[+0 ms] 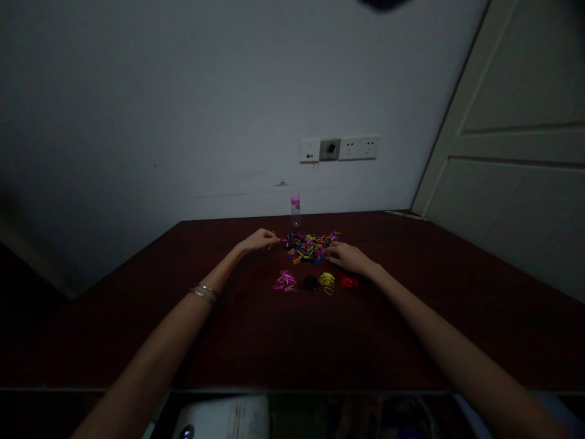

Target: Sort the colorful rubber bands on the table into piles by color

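Note:
A mixed heap of small colourful rubber bands (309,246) lies on the dark red-brown table (256,341). My left hand (259,240) is at the heap's left edge, its fingertips drawn together; what they hold, if anything, is too small to make out. On the right edge rests my right hand (351,257), fingers apart and touching the bands. Closer to me are four sorted groups in a row: pink bands (286,280), black bands (311,282), yellow bands (326,280) and red bands (349,282). The red group lies just below my right hand.
Behind the heap a clear bottle with a pink cap (295,210) stands near the wall. Sockets and a switch (339,149) are mounted on the wall. A pale panelled door (516,140) is at right. Below the table's front edge an open drawer holds a white object (223,417).

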`<state>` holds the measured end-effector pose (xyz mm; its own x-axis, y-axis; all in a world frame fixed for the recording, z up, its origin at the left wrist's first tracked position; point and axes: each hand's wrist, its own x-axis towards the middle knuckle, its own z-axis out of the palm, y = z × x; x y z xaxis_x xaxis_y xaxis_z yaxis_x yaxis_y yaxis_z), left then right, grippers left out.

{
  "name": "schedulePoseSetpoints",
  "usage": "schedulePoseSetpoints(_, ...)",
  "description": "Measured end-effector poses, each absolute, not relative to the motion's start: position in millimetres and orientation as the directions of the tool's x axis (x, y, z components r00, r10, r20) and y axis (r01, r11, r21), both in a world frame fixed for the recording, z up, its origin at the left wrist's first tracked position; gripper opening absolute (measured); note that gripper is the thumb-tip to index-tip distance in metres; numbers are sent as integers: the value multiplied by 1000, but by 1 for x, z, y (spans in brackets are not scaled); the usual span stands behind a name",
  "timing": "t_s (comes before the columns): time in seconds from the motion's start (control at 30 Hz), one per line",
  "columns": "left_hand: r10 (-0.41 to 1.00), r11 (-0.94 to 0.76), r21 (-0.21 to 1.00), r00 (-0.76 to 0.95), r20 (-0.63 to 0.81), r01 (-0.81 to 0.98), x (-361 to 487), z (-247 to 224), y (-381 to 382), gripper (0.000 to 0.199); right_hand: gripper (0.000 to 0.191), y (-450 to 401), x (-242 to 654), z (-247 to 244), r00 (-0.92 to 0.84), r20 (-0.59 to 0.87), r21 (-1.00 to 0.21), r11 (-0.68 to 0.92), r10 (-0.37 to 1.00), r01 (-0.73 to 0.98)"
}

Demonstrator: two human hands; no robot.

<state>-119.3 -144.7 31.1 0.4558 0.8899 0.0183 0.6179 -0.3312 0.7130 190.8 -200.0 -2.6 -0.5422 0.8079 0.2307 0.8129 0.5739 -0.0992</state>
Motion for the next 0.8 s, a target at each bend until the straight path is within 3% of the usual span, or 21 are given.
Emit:
schedulePoseSetpoints(0.2, 979, -201, 876, 130, 160, 438, -126, 3, -119, 37, 22, -196, 194, -2, -540, 276, -143, 589, 795, 795)
schedulePoseSetpoints(0.43, 979, -99, 983, -164, 124, 153, -133, -16, -107, 31, 17, -187, 199, -3, -505, 372, -329, 619, 779, 713)
schedulePoseSetpoints(0.6, 957, -148, 962, -212, 198, 230, -134, -28, -103, 30, 18, -180, 204, -7, -434, 416, -506, 600, 799, 620)
schedulePoseSetpoints(0.8, 940, -233, 900, -150, 305, 369, -135, -35, -100, 36, 23, -175, 210, -8, -357, 420, -595, 550, 834, 586)
